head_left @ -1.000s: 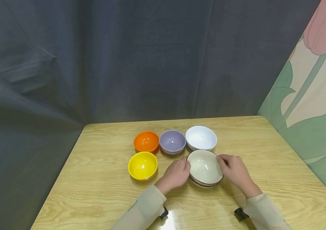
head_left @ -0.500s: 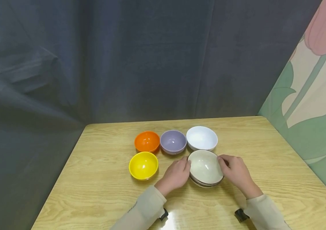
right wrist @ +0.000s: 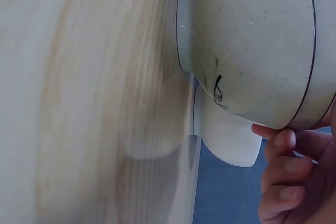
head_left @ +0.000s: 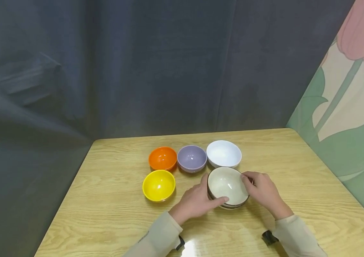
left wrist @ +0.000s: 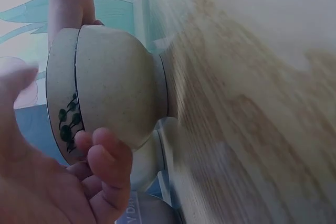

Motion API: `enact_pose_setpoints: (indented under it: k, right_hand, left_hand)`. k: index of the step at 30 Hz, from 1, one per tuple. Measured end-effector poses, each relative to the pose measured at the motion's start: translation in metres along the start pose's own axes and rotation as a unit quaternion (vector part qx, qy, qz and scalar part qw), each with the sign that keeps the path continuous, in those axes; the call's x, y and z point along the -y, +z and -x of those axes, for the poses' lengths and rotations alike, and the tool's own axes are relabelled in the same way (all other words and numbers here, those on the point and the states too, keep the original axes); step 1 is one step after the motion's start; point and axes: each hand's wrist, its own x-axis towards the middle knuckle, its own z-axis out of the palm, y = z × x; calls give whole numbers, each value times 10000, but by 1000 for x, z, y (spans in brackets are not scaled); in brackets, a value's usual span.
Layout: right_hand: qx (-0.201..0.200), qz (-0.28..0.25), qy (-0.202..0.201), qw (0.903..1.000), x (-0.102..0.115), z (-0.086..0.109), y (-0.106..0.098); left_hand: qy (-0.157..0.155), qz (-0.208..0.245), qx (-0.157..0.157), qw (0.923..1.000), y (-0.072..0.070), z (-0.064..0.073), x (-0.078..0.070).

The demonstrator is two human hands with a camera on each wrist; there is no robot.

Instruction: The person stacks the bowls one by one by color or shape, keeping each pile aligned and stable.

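Two cream bowls point(head_left: 228, 185) with dark brown rims stand nested, mouth up, at the table's right of centre. A green leaf pattern marks the upper bowl point(left wrist: 60, 82) in the left wrist view. My right hand point(head_left: 263, 191) pinches the upper bowl's right rim, thumb inside and fingers curled below it outside. On the other side, my left hand point(head_left: 198, 200) has its thumb spread away from its fingers, overlapping the near rim in the head view. Its fingertips point(left wrist: 107, 148) touch the stack's outer side, while the thumb point(left wrist: 21, 82) is blurred and apart from the bowl.
Behind the stack stands a white bowl point(head_left: 223, 153), with a purple bowl point(head_left: 192, 159) and an orange bowl point(head_left: 163, 159) to its left. A yellow bowl point(head_left: 158, 186) sits in front of the orange one. A dark curtain point(head_left: 169, 71) hangs behind the wooden table point(head_left: 105, 200).
My left hand has loosened its pinch on the left rim, its thumb swinging out toward the near side. My right hand and the bowls have stayed in place.
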Motion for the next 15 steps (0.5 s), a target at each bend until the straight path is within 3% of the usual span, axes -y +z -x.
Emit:
enact_pose_setpoints:
  k: [8,15]
  right_hand:
    - [-89,-66,-80,9999,1,-2,1]
    - [-34,-213,-92,9997,2,-2,2]
  left_hand:
    - [262,113,13,9996,2,-1,4]
    - [267,183,56,9995,3,-4,8]
